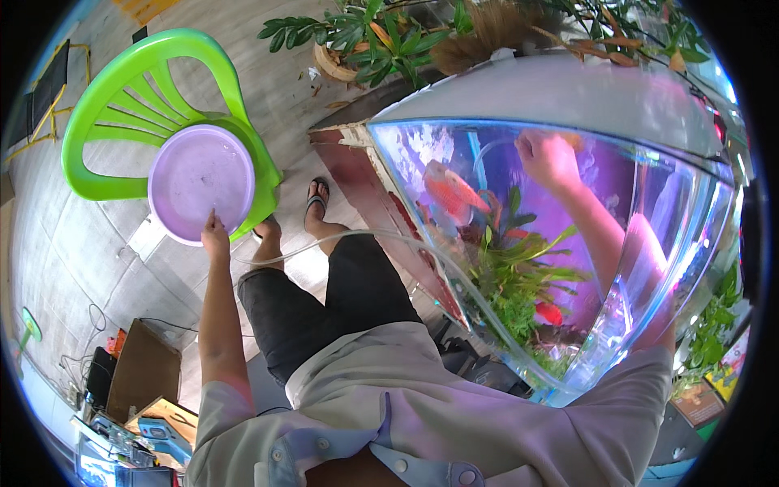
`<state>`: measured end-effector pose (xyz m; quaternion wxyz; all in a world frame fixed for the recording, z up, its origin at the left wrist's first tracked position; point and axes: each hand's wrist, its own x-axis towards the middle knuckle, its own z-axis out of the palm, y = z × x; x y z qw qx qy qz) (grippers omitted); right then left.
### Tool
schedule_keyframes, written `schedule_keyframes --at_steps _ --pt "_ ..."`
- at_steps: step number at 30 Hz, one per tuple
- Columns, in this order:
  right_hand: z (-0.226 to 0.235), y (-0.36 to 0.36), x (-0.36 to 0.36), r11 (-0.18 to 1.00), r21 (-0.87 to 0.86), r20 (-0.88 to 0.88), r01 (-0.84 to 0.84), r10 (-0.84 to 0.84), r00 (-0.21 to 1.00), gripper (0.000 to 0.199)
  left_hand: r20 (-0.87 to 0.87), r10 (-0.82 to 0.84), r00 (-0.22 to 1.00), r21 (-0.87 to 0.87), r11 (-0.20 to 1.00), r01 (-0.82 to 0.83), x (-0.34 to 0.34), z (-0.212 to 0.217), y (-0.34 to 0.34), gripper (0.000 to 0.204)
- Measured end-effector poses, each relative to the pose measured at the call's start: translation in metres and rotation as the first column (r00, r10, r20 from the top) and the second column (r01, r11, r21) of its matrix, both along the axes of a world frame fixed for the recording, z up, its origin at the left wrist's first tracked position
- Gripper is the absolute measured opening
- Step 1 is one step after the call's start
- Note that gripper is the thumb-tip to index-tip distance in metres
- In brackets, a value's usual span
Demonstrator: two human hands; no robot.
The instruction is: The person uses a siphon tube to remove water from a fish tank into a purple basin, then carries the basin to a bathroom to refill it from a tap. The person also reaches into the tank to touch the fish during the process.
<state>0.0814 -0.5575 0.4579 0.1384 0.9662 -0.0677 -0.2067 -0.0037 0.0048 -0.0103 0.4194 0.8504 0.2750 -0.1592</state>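
My left hand [215,238] is closed round a clear hose [365,234], with its fingers at the near rim of a round lilac basin [199,178]. The basin rests on the seat of a green plastic chair [146,101] and seems to hold shallow water. From that hand, the hose crosses in front of my legs and bends down along the front of a glass aquarium [454,268]. My right hand [548,160] is inside the tank, closed in a fist. A small orange-brown patch shows beside it; what it grips is unclear. A pale tube curves near its knuckles.
Inside the tank are a large orange-white fish [454,192], a red fish [549,314] and green water plants [523,280]. Potted plants [381,45] stand behind the tank. A cardboard box [144,369] and cables lie at the lower left. My feet are between chair and tank.
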Motion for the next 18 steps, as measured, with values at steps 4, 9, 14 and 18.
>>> schedule_keyframes --at_steps 4,9,14,18 --pt "-0.002 -0.007 0.009 0.985 0.166 0.014 0.054 -0.057 0.998 0.026 0.015 0.038 0.999 0.018 0.999 -0.038 -0.003 -0.009 0.002 0.035" --pt "0.015 -0.010 0.026 0.237 0.445 -0.574 0.863 -0.664 0.479 0.051 0.096 0.104 0.990 0.023 0.994 -0.106 -0.007 -0.016 0.002 0.036" --pt "-0.001 -0.009 0.022 -0.277 0.475 -0.716 0.836 -0.674 0.184 0.063 0.045 0.095 0.994 0.076 0.992 -0.099 -0.007 -0.017 0.001 0.037" --pt "-0.030 -0.002 0.009 -0.275 0.514 -0.634 0.813 -0.760 0.143 0.065 0.053 0.053 0.997 0.086 0.995 -0.057 -0.012 -0.020 0.005 0.037"
